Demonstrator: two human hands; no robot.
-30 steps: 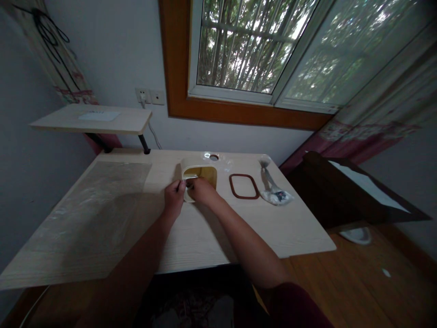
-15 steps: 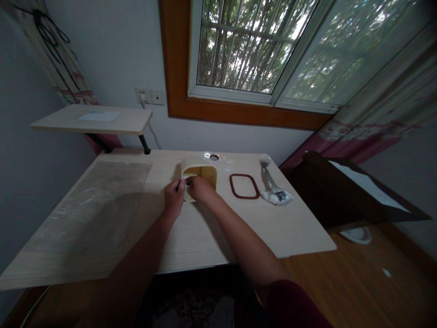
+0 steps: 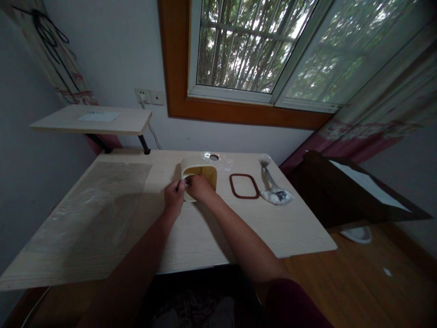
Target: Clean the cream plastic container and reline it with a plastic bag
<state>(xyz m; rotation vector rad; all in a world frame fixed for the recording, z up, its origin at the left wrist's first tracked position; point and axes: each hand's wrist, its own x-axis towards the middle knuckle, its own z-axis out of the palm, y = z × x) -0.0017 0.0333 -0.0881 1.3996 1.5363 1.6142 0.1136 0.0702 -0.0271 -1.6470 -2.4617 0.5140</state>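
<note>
A cream box [image 3: 200, 162] with a tan inside lies on the table, its open side facing me. My left hand [image 3: 174, 195] is closed at the box's left edge, with something small and dark at its fingertips that I cannot make out. Reaching into the opening, my right hand [image 3: 199, 187] has its fingers curled together against the inner left wall. Whatever those fingers pinch is hidden. To the right of the box a reddish-brown rounded frame [image 3: 244, 186] lies flat. Beyond it is a clear plastic bag [image 3: 277, 197] with small parts inside.
A large clear plastic sheet [image 3: 92, 205] covers the left part of the table [image 3: 283, 237]. At the back left stands a raised shelf [image 3: 68, 119] on black legs, with a paper label [image 3: 99, 116] on top. A round hole [image 3: 214, 157] pierces the table's back edge.
My right hand has shifted very slightly within the box opening. My left hand, the box, the frame and the bag stay where they were.
</note>
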